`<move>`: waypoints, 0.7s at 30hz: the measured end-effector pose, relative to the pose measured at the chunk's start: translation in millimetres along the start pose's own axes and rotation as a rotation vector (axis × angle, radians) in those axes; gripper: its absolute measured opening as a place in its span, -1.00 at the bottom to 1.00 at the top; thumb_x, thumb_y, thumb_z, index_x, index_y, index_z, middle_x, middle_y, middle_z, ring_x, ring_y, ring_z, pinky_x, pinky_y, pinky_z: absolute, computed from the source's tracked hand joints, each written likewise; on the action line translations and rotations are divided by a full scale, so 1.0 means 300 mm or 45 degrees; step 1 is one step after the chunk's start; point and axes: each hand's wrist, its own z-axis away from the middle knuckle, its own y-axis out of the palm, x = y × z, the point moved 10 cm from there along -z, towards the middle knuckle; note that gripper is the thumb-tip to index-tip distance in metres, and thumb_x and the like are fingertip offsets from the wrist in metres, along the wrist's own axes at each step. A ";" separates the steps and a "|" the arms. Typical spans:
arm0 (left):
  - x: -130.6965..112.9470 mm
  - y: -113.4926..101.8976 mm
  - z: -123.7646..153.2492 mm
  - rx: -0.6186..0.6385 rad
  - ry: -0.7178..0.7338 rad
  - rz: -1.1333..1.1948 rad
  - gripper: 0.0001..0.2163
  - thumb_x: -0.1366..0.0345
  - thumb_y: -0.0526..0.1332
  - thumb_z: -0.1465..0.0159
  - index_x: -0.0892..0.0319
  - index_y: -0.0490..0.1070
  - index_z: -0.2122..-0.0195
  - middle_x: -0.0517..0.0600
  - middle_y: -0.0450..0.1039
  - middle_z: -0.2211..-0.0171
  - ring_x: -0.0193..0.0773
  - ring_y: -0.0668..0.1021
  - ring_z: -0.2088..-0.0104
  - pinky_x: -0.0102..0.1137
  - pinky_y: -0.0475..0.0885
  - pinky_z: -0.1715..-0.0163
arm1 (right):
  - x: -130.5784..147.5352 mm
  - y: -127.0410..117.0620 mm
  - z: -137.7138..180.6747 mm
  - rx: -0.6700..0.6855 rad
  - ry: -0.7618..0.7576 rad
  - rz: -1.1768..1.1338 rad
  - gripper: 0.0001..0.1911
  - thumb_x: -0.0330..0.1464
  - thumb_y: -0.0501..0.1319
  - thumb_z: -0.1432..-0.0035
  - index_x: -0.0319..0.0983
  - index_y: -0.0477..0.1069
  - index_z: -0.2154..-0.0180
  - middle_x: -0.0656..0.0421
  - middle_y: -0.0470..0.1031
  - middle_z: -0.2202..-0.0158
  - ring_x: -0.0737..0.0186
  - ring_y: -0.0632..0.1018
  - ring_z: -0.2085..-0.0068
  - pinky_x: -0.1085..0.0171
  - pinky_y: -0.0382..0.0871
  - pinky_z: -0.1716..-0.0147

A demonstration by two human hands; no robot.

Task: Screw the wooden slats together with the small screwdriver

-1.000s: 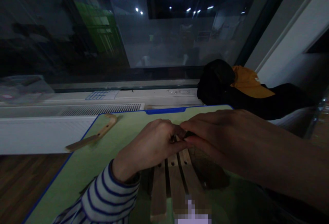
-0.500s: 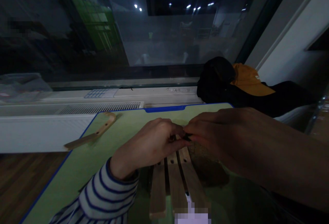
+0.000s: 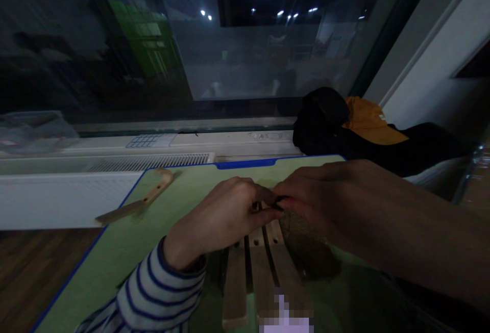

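Observation:
Both hands meet over three pale wooden slats (image 3: 235, 287) that lie side by side, each with a dark hole. My left hand (image 3: 225, 215) comes from the left in a striped sleeve, its thumb and index finger pinched together. From the right, my right hand (image 3: 329, 205) is closed too, its fingertips touching or almost touching the left ones. A small dark thing (image 3: 281, 199) shows between the fingertips, too little of it visible to name. Beneath the right hand lies a brown, rough-looking thing (image 3: 314, 254), partly covered. The slats' far ends are hidden behind the hands.
Another wooden piece (image 3: 153, 193) with holes and a rounded end juts over the left edge of the green, blue-rimmed tabletop (image 3: 191, 185). Behind stand a white radiator (image 3: 65, 200), a window sill (image 3: 229, 142), dark cloth (image 3: 317, 124) and an orange cap (image 3: 373, 121).
The hands keep their pinch at almost the same spot, with only a slight shift of the fingertips. The view has tilted up a little.

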 end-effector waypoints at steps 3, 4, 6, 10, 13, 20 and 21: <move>-0.007 -0.014 0.000 -0.044 0.005 0.000 -0.91 0.26 0.24 -0.23 0.14 0.48 0.36 -0.11 0.55 0.43 -0.29 0.55 0.40 -0.47 0.33 0.44 | -0.004 0.004 -0.003 -0.002 0.006 0.006 -0.91 -0.39 0.11 -0.21 -0.14 0.39 0.27 0.28 0.45 0.35 0.28 0.46 0.36 0.25 0.30 0.36; -0.009 -0.015 0.000 -0.048 0.008 -0.011 -0.89 0.25 0.23 -0.23 0.14 0.48 0.37 -0.11 0.54 0.44 -0.29 0.54 0.40 -0.47 0.32 0.45 | -0.006 0.004 -0.003 -0.011 0.006 0.013 -0.90 -0.39 0.12 -0.21 -0.14 0.39 0.26 0.28 0.45 0.34 0.28 0.47 0.36 0.24 0.30 0.36; -0.009 -0.014 0.000 -0.043 0.009 -0.043 -0.88 0.25 0.22 -0.24 0.15 0.48 0.37 -0.10 0.54 0.45 -0.28 0.54 0.42 -0.46 0.31 0.46 | -0.008 0.003 -0.002 -0.031 0.002 0.031 -0.88 -0.39 0.12 -0.21 -0.13 0.39 0.21 0.28 0.46 0.30 0.29 0.47 0.35 0.24 0.31 0.35; -0.013 -0.019 0.001 -0.069 0.024 -0.122 -0.85 0.25 0.21 -0.25 0.17 0.47 0.42 -0.08 0.51 0.51 -0.29 0.51 0.48 -0.45 0.26 0.53 | -0.007 -0.001 0.006 -0.031 -0.017 0.040 -0.87 -0.36 0.13 -0.21 -0.10 0.38 0.18 0.30 0.45 0.27 0.31 0.47 0.32 0.24 0.32 0.32; -0.013 -0.022 0.002 -0.077 0.014 -0.099 -0.83 0.24 0.20 -0.25 0.18 0.46 0.43 -0.09 0.51 0.50 -0.30 0.52 0.48 -0.46 0.25 0.53 | -0.001 -0.007 0.011 -0.030 -0.051 -0.006 -0.87 -0.35 0.13 -0.21 -0.10 0.34 0.17 0.31 0.44 0.22 0.31 0.46 0.26 0.24 0.32 0.25; -0.026 -0.026 0.002 -0.074 0.033 -0.071 -0.89 0.29 0.21 -0.24 0.15 0.51 0.38 -0.11 0.50 0.53 -0.32 0.49 0.53 -0.46 0.23 0.54 | 0.007 0.021 0.017 0.045 -0.072 -0.047 -0.84 -0.42 0.10 -0.22 -0.08 0.35 0.17 0.36 0.45 0.20 0.35 0.46 0.26 0.26 0.32 0.24; -0.024 -0.024 0.002 -0.066 0.028 -0.065 -0.89 0.29 0.21 -0.24 0.15 0.51 0.38 -0.11 0.50 0.53 -0.32 0.49 0.53 -0.46 0.23 0.54 | 0.011 0.016 0.019 0.030 -0.079 -0.045 -0.83 -0.42 0.09 -0.23 -0.08 0.35 0.16 0.36 0.45 0.19 0.35 0.46 0.26 0.26 0.32 0.24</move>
